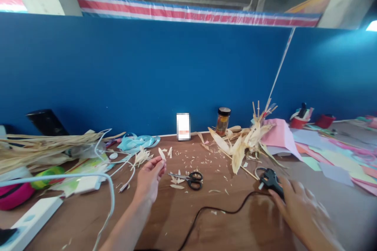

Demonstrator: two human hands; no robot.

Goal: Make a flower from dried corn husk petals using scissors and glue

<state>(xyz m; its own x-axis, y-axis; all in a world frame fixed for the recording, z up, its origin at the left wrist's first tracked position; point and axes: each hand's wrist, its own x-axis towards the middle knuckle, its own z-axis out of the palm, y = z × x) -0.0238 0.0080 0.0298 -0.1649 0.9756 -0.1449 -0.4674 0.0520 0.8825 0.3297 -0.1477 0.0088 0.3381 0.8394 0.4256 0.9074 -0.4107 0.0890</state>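
Note:
Between the thumb and fingertips of my left hand [152, 174] a small pale petal-shaped piece of corn husk [161, 153] stands upright. My right hand [303, 208], slightly blurred, is at the black hot glue gun [271, 180], thumb on its near side and fingers around its back end. The gun lies low over the table, nozzle toward the left. Black-handled scissors [194, 180] lie between my hands, over several cut husk petals [176, 179]. A pile of petals [142, 156] sits just beyond my left hand.
A husk bundle with sticks [250, 137] and a dark-lidded jar [223, 120] stand at the back. The gun's black cord [206, 208] crosses the table. At left are a white power strip [35, 223], cables and blue ribbon [138, 142]; at right, coloured papers [330, 157].

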